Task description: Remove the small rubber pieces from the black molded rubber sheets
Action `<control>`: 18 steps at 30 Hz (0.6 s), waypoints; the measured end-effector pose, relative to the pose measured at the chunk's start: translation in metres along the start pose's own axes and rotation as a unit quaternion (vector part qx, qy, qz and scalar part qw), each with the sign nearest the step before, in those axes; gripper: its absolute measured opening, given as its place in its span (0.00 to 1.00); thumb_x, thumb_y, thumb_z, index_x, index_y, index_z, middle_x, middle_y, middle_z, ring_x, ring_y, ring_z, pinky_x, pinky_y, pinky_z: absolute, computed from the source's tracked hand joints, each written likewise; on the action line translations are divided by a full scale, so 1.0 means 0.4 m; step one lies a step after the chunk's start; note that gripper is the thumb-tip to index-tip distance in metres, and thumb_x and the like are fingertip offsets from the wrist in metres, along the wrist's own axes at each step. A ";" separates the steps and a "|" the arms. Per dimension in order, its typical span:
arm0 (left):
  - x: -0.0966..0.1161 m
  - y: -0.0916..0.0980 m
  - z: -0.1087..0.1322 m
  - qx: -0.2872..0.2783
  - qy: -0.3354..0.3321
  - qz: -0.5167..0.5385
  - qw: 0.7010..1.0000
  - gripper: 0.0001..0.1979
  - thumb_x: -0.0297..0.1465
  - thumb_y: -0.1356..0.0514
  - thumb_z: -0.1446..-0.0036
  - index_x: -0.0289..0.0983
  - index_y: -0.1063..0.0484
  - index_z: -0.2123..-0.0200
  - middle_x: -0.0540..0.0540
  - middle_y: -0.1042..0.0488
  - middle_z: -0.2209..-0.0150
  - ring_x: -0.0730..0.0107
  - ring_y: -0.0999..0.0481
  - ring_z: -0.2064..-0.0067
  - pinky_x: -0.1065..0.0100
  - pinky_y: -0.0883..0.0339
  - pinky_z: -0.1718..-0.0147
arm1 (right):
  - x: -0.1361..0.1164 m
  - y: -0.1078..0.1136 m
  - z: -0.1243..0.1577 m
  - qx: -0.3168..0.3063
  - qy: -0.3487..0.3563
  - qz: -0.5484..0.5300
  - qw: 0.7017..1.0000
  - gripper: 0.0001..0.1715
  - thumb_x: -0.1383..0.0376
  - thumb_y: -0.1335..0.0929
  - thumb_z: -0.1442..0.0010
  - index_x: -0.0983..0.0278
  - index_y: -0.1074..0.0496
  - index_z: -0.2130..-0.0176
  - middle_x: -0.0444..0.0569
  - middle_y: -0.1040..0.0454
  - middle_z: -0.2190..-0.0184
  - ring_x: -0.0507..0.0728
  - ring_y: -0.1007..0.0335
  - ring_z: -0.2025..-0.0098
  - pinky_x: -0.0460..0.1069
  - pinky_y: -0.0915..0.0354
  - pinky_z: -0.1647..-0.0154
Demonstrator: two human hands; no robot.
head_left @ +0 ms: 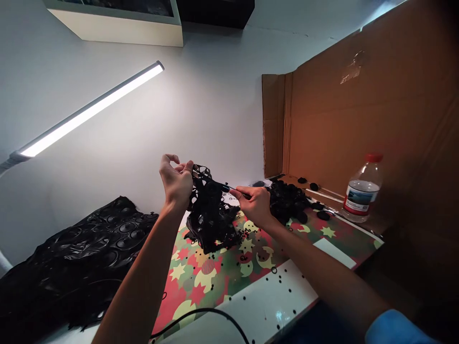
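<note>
My left hand (177, 184) is raised over the table, its thumb and fingers pinching the top edge of a black sheet full of holes (202, 174). To its right, my right hand (254, 204) is closed on a slender dark tool (224, 187) that points left into the black sheet; its exact kind I cannot make out. Beneath both hands stands a crumpled heap of black perforated sheeting (210, 222). Small black dots and rings (274, 270) lie scattered over the patterned table cover (197, 292).
A large pile of black embossed sheets (89, 243) lies at left. Black discs (287, 200) are heaped behind my right hand. A water bottle (362, 188) with a red cap stands at right before a cardboard wall (333, 110). A lit lamp bar (96, 107) hangs upper left; a black cable (204, 310) curves in front.
</note>
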State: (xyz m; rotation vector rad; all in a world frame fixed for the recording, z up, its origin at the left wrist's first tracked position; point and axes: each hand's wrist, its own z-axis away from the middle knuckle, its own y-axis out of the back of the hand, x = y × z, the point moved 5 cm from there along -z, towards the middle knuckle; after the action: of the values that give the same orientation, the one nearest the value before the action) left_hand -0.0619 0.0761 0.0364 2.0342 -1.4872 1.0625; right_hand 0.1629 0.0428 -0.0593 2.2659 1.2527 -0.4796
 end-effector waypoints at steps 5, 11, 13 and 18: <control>0.014 -0.009 0.000 0.009 0.002 0.066 0.998 0.22 0.20 0.37 0.43 0.45 0.47 0.57 0.53 0.27 0.72 0.72 0.30 0.79 0.74 0.42 0.82 | 0.028 -0.007 -0.005 0.008 -0.031 -0.085 0.996 0.41 0.41 0.32 0.27 0.62 0.42 0.80 0.39 0.56 0.78 0.52 0.62 0.71 0.51 0.58 0.71; 0.030 -0.004 -0.003 0.026 -0.021 0.097 0.995 0.25 0.18 0.36 0.43 0.45 0.48 0.57 0.52 0.24 0.72 0.72 0.27 0.77 0.74 0.38 0.79 | 0.047 -0.030 -0.005 -0.009 -0.065 -0.171 0.983 0.37 0.38 0.30 0.30 0.62 0.31 0.77 0.40 0.54 0.76 0.52 0.60 0.72 0.51 0.58 0.71; 0.029 -0.004 -0.002 0.022 -0.018 0.101 0.995 0.26 0.18 0.35 0.44 0.45 0.48 0.57 0.53 0.24 0.73 0.72 0.28 0.77 0.74 0.37 0.78 | 0.044 -0.032 -0.004 -0.014 -0.057 -0.164 0.985 0.38 0.38 0.31 0.29 0.62 0.29 0.77 0.40 0.53 0.76 0.52 0.59 0.72 0.51 0.56 0.71; 0.023 -0.022 0.012 -0.021 0.012 0.091 0.996 0.27 0.21 0.31 0.45 0.45 0.47 0.56 0.51 0.23 0.72 0.72 0.29 0.78 0.73 0.36 0.78 | 0.029 -0.021 0.002 -0.008 0.042 -0.062 0.997 0.37 0.42 0.35 0.22 0.63 0.21 0.71 0.42 0.38 0.78 0.51 0.48 0.73 0.50 0.48 0.68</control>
State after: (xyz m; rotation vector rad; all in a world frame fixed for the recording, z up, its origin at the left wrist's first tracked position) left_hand -0.0507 0.0701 0.0414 1.8778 -1.6942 1.1111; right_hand 0.1615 0.0539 -0.0683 2.2238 1.4400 -0.4201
